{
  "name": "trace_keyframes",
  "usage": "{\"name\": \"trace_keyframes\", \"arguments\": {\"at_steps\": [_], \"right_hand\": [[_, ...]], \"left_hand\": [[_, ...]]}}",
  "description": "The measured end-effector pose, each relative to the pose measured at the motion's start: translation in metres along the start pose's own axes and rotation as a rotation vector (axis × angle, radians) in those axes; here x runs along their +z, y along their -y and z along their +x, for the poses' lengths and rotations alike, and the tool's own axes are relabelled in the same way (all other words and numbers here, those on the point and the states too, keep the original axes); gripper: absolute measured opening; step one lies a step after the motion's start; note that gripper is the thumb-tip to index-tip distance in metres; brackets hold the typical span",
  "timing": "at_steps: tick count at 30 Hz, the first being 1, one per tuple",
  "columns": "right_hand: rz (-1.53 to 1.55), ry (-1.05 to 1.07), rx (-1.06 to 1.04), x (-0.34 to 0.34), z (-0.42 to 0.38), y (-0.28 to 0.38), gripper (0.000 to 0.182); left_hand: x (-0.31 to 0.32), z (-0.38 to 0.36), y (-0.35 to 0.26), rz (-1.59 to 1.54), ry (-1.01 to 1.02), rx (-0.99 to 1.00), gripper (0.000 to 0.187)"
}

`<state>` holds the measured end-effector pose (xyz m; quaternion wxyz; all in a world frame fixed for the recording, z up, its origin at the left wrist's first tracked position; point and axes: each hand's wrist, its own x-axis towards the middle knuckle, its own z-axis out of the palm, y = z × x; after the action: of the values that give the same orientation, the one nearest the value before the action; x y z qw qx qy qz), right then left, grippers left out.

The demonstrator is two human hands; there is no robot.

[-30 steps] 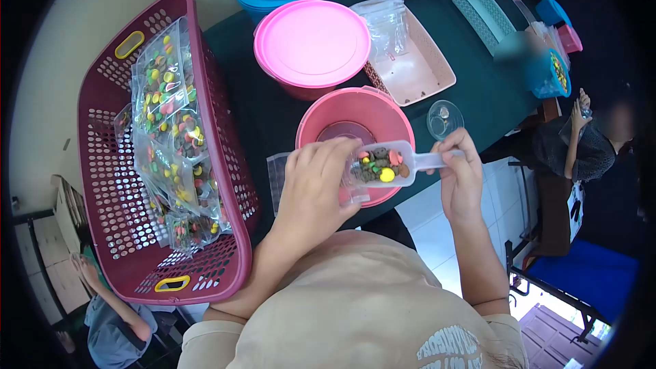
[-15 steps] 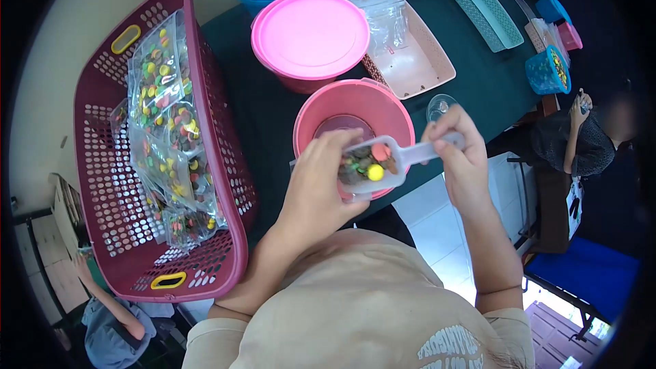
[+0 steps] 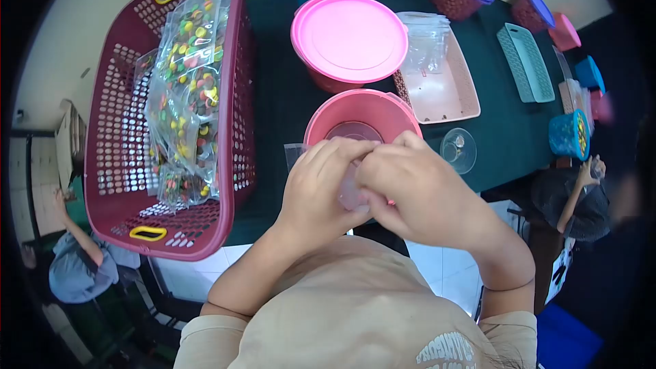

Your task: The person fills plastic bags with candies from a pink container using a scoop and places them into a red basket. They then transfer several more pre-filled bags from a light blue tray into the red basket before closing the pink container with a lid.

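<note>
Right hand (image 3: pixel 420 188) has moved in against my left hand (image 3: pixel 311 188), at the near side of the pink tub (image 3: pixel 391 115). Left fingers wrap a clear bag (image 3: pixel 294 156), mostly hidden; what my right holds, I can't tell. Bag looks light, limp, slippery: best held by its mouth.

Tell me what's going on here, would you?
A person has both hands together in front of an open pink tub. The left hand is curled around something translucent, and the right hand meets it there; the fingers hide the rest. To the left, a maroon basket holds clear bags of colourful pieces.
</note>
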<state>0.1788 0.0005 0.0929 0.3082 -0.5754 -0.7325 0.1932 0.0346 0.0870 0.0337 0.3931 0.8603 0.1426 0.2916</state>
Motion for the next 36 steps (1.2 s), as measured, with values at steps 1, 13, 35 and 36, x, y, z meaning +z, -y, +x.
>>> {"name": "trace_keyframes", "arguments": {"at_steps": [1, 13, 35, 36], "right_hand": [[0.009, 0.004, -0.020, -0.002, -0.004, -0.001, 0.016], [-0.066, -0.033, -0.156, -0.111, -0.063, -0.006, 0.026], [-0.367, 0.123, -0.068, -0.069, -0.028, 0.028, 0.020], [-0.454, 0.165, -0.040, -0.071, -0.020, 0.045, 0.020]], "left_hand": [[0.003, -0.002, -0.003, 0.033, -0.032, 0.017, 0.056], [0.069, 0.014, -0.068, 0.202, -0.308, 0.032, 0.080], [0.090, -0.011, -0.095, 0.241, -0.127, -0.575, 0.058], [0.081, 0.009, -0.118, 0.434, -0.119, -0.631, 0.052]]}}
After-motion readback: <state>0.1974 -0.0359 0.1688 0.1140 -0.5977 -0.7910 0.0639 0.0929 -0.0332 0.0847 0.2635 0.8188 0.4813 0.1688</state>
